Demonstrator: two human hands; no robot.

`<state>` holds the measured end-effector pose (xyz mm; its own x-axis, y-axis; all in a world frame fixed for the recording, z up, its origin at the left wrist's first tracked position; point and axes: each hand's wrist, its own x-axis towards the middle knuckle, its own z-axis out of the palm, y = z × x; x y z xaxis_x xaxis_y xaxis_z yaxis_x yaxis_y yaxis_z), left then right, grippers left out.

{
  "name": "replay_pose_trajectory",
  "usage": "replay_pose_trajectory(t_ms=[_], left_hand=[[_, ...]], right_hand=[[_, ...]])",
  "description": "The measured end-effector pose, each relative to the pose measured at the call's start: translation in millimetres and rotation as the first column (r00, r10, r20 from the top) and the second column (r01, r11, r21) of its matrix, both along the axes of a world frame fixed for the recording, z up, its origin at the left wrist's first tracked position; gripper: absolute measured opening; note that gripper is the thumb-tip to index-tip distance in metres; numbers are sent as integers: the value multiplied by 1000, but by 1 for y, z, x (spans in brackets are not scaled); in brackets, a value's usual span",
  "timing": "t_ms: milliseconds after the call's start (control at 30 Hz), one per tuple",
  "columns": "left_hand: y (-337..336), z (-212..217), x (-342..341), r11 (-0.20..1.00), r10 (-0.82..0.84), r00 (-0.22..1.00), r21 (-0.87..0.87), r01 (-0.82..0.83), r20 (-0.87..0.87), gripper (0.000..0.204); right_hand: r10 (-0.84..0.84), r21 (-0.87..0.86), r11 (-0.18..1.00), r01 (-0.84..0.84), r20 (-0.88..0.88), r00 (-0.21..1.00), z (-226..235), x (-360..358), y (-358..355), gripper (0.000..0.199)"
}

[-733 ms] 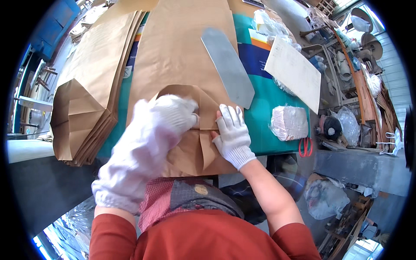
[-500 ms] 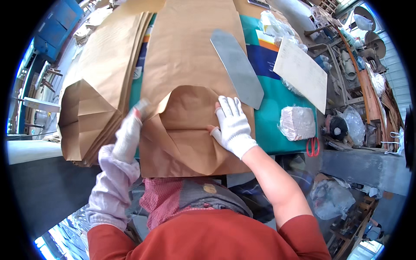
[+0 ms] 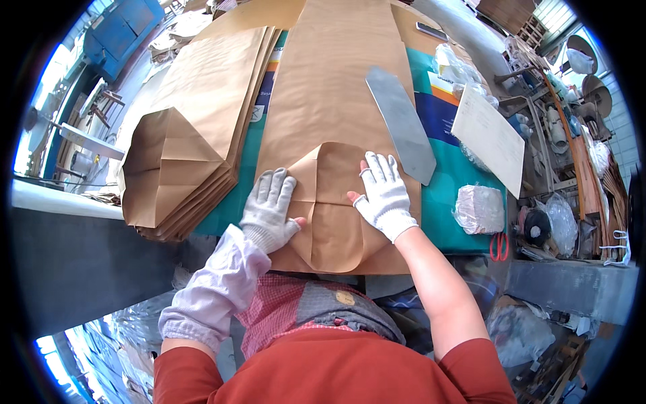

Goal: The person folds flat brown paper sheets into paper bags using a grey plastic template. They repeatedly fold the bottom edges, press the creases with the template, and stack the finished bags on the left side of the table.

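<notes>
A long brown paper bag (image 3: 336,101) lies flat on the table, its near end folded into a pointed flap (image 3: 334,202). My left hand (image 3: 270,209), in a white knit glove, presses flat on the flap's left side with fingers spread. My right hand (image 3: 382,195), gloved too, presses flat on the right side of the flap. Neither hand grips anything.
A stack of finished folded brown bags (image 3: 188,148) lies at the left. A grey metal blade-shaped plate (image 3: 401,124) rests right of the bag. A white board (image 3: 490,138), a wrapped white bundle (image 3: 479,210) and red scissors (image 3: 499,246) sit at the right on the teal table cover (image 3: 447,195).
My left hand swept from the flap's top out to its left edge, then came back to lie flat on the left side. The right hand stayed pressing the flap.
</notes>
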<state>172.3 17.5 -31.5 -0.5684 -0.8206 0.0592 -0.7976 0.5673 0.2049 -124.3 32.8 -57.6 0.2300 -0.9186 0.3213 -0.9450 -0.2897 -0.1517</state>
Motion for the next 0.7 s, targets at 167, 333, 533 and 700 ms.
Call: replay_pose_trajectory(t_ms=[167,333,533,700], left_hand=[[2,2,-10,999,37,998,-34,-35,52,95],[-7,9,-10,997,-28,984,76,15,175,96],[-50,17,-57,983,-182,982,19,182,56,98],[-51,10,-53,991,-130,972,-9,131,-195,80]], right_hand=[[-62,-26,997,77,372,926,2,-23,-16,43],[-678,133,735,665,116,726,32,-72,-67,65],[-762,378,598,707,-6,648,59,-85,-96,56],[-319,268,943,197,564,761,74,-83,-62,22]])
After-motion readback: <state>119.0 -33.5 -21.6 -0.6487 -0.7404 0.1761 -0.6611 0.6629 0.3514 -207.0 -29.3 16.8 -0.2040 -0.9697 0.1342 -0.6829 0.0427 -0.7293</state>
